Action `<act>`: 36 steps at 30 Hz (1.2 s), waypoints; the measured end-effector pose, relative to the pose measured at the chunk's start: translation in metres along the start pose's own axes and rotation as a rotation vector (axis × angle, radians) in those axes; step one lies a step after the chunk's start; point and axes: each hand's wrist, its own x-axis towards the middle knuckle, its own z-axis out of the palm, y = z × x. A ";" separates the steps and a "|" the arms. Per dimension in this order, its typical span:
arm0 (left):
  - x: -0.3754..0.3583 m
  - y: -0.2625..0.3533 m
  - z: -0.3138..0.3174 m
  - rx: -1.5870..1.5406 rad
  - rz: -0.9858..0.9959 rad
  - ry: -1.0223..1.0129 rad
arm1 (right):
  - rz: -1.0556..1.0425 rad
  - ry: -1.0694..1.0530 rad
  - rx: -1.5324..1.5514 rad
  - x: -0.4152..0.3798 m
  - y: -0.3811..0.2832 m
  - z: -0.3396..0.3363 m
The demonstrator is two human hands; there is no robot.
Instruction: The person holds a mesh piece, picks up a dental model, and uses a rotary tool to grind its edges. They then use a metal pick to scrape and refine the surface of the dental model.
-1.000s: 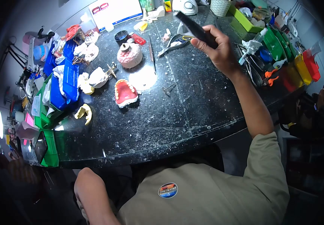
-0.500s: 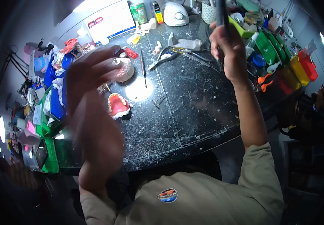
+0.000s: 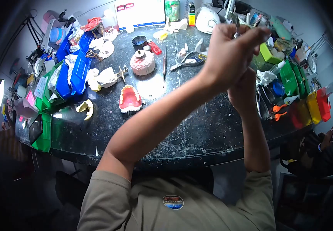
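I had the left hand (image 3: 231,53) curled before the mostly hidden right hand (image 3: 244,90), near the pliers (image 3: 180,66); whether either pinched anything, I couldn't tell.

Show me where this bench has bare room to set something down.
Bare but speckled: bench between the left forearm, right forearm and front edge; a smaller patch between the yellowish arch and front edge. Crowded: around the blue bins and the right-hand green bins.

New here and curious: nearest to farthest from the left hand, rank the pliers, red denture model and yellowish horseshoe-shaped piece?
1. Pliers, left of the left hand.
2. Red denture model, further left.
3. Yellowish horseshoe-shaped piece, furthest left.
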 end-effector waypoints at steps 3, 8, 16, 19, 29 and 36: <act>0.005 0.009 -0.017 -0.112 -0.052 -0.269 | 0.136 -0.238 0.282 0.000 -0.009 -0.010; 0.019 -0.017 -0.017 -0.096 0.580 0.038 | 0.166 -0.089 0.062 0.009 -0.015 -0.009; -0.023 -0.044 -0.119 1.831 -0.203 -0.593 | 0.244 0.296 0.287 0.020 0.015 -0.034; -0.039 -0.055 -0.128 1.791 -0.101 -0.515 | 0.217 0.274 0.241 0.017 0.010 -0.022; -0.106 0.007 -0.126 1.837 -0.149 -0.532 | 0.250 0.068 0.121 0.007 0.006 -0.006; -0.103 0.003 -0.132 1.427 0.044 -0.390 | 0.138 -0.151 0.108 -0.002 -0.011 0.011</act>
